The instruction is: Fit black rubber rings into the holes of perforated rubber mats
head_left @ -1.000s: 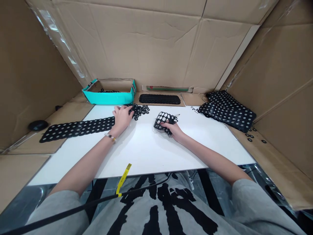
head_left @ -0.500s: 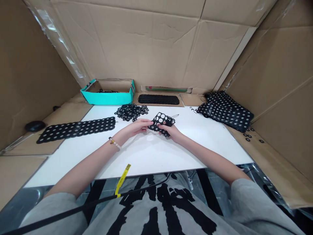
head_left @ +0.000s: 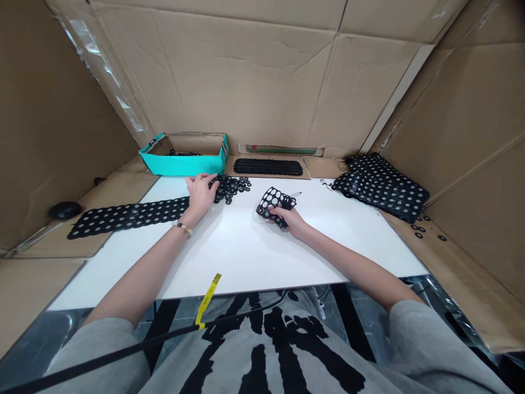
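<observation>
The left hand has moved from the black mesh piece to the loose rings, its grip there unclear, leaving the right hand alone holding the piece over the white bench.

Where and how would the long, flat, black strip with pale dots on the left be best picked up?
Probably by its left short end, pinched at the edge from the left and slightly above: the black dotted strip lies flat, that end is uncovered, and the left hand with its wrist crowds the right end.
</observation>
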`<state>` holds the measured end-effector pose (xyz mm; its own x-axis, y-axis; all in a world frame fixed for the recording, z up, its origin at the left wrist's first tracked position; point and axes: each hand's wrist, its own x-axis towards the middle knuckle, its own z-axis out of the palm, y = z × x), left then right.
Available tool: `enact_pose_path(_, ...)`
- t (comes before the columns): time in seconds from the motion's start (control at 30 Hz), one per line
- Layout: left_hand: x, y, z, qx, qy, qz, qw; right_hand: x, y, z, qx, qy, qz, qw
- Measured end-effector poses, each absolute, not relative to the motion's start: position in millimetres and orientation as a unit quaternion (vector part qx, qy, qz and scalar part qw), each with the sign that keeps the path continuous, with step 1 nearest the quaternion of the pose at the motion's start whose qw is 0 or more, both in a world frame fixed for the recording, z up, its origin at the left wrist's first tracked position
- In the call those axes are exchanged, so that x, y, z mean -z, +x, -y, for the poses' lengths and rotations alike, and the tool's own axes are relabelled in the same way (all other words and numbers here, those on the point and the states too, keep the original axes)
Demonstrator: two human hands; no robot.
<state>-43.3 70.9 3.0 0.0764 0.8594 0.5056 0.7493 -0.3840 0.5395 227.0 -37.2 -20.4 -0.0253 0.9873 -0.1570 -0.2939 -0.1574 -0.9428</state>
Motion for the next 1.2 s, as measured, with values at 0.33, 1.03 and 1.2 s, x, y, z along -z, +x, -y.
enact_pose_path(0.33,-10.9,23.4,-18.5,-0.231,0.812,-0.384,0.375,20.3,227.1,36.8,-0.595,-0.448,0.401,0.534)
enact_pose_path(1.03,-11.7,-14.4,-45.2,-0.349,0.801,-0.483,0.051,31.6,225.9,30.2,-0.608,-0.432,0.427,0.511)
enact_pose_path(1.2,-13.5,27.7,-9.6,-0.281,0.849,-0.382,0.233,30.5,226.3,29.7,-0.603,-0.422,0.442,0.512)
